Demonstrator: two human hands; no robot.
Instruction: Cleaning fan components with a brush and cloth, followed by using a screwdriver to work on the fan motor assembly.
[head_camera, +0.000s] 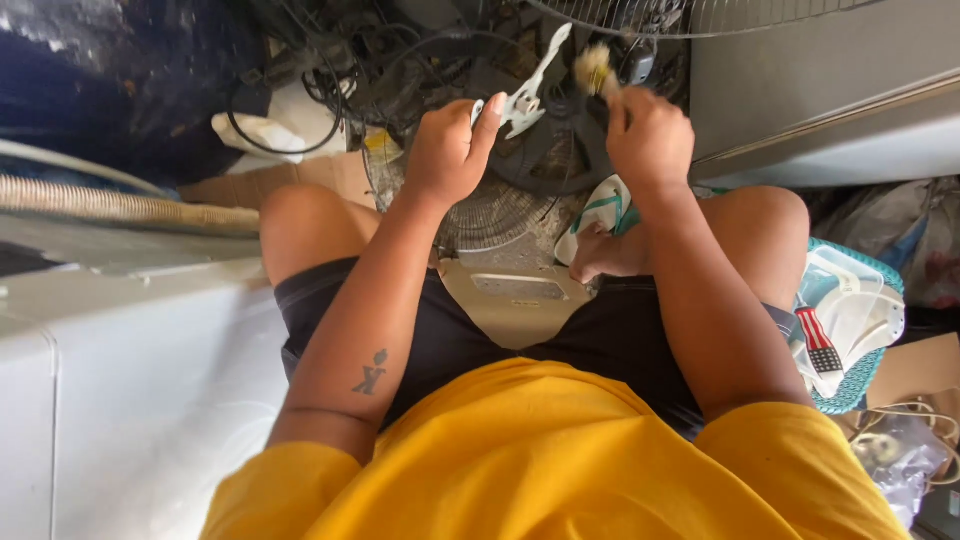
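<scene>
My left hand (448, 150) grips a small white plastic part (528, 92) with thin arms that stick up and to the right. My right hand (650, 135) is closed on a small brush whose pale yellow bristle head (595, 68) shows above the fingers, close to the white part. Both hands are raised above my knees. Under them lies a round wire fan grille (500, 215) on the floor, and a beige fan base (515, 300) rests between my thighs.
A tangle of black cables (340, 70) lies ahead. Another wire fan guard (690, 15) sits at the top. A grey cabinet (820, 100) stands on the right, a white appliance (120, 400) on the left, a teal basket (850, 300) by my right knee.
</scene>
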